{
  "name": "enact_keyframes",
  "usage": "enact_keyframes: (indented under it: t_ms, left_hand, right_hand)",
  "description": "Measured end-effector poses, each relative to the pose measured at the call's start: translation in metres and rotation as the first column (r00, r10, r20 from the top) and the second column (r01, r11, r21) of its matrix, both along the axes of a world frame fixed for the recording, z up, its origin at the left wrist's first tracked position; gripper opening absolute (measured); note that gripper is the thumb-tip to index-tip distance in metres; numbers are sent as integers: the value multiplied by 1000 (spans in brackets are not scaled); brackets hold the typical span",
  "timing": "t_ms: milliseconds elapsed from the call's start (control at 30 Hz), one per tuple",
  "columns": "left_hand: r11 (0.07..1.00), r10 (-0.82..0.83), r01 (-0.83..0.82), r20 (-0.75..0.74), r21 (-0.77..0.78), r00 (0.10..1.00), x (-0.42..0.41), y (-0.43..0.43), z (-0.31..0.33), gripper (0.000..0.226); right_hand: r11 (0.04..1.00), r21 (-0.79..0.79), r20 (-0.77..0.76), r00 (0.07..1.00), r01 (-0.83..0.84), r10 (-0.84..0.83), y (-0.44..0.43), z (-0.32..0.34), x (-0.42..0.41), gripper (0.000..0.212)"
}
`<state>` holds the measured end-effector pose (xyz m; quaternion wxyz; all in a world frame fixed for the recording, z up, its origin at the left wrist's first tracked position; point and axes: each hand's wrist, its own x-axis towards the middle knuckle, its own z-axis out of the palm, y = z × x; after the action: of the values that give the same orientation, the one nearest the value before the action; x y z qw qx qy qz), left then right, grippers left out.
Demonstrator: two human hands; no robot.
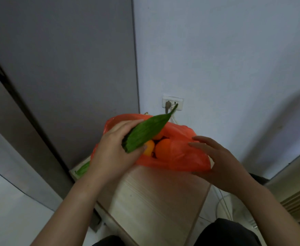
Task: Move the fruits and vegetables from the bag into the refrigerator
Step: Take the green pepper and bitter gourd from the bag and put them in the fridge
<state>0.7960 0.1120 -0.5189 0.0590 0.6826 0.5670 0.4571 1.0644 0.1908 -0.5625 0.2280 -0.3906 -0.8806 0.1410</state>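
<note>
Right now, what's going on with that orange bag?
A person is unpacking groceries. Their left hand grips a long green vegetable just above the open orange bag, which sits on a small wooden table. The right hand rests on the bag's side. Oranges are inside, and another green vegetable lies at the table's left edge.

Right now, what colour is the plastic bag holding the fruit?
The plastic bag is orange-red; the head view shows it best.
</note>
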Motion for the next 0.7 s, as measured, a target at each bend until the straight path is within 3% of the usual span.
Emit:
enact_keyframes:
  t_ms: [233,500,700]
  left_hand:
    - [999,-36,31,204,29,978,6,-14,36,55]
    - [992,-126,127,391,24,912,22,-14,77,52]
    - [986,-165,161,363,41,917,40,-11,82,49]
  right_hand:
    - [992,64,-39,993,-113,115,-21,41,-16,82]
    - [992,-27,-299,948,-124,110,-31,67,-52,71]
    - [980,-81,-474,872,-179,120,-40,69,-78,50]
